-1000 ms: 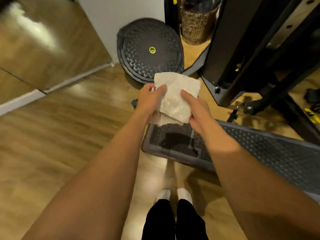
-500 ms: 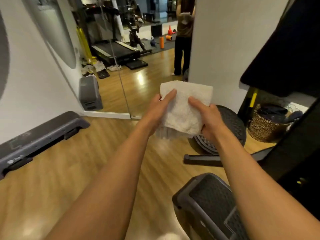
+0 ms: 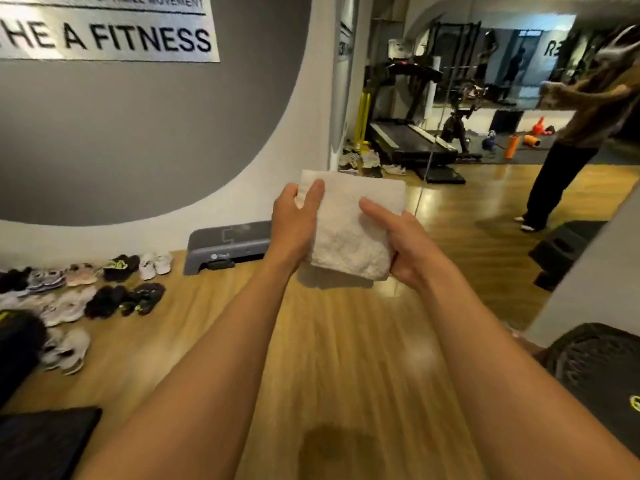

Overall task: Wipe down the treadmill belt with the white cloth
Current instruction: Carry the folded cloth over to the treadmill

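Gripping opposite edges, the left hand (image 3: 294, 220) and right hand (image 3: 401, 244) hold the folded white terry cloth (image 3: 349, 230) at chest height above the wood floor (image 3: 332, 358), fingers closed on it. Wiping is judged not yet begun. Farther off, the black treadmill (image 3: 408, 133) is seen in the wall mirror (image 3: 485, 81); it must be reached and the cloth laid on its belt.

Two bare forearms reach forward at chest height, the left hand (image 3: 294, 223) and right hand (image 3: 403, 244) facing each other, each grip closed on an opposite side of a folded white terry cloth (image 3: 349, 230), thumbs on top.
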Demonstrator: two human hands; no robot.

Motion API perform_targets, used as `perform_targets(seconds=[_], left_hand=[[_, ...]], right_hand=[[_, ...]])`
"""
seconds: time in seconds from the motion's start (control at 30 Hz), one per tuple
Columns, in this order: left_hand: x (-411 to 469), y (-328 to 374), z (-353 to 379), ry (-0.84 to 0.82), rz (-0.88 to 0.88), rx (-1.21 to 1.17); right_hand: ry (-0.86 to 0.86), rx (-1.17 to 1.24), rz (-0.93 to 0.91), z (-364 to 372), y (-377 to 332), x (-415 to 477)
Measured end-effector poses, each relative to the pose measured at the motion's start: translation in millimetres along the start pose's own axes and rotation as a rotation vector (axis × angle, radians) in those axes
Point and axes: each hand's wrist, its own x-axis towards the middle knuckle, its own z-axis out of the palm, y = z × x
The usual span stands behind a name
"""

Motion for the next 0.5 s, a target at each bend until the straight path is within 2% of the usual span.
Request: perform_targets(seconds=[0.5], left_hand=[[129.4,-69.5,-300.7,0.633,-0.012,0.255]], right_hand=[[-0.546,-0.14,0.09,310.4,107.4,182.9]])
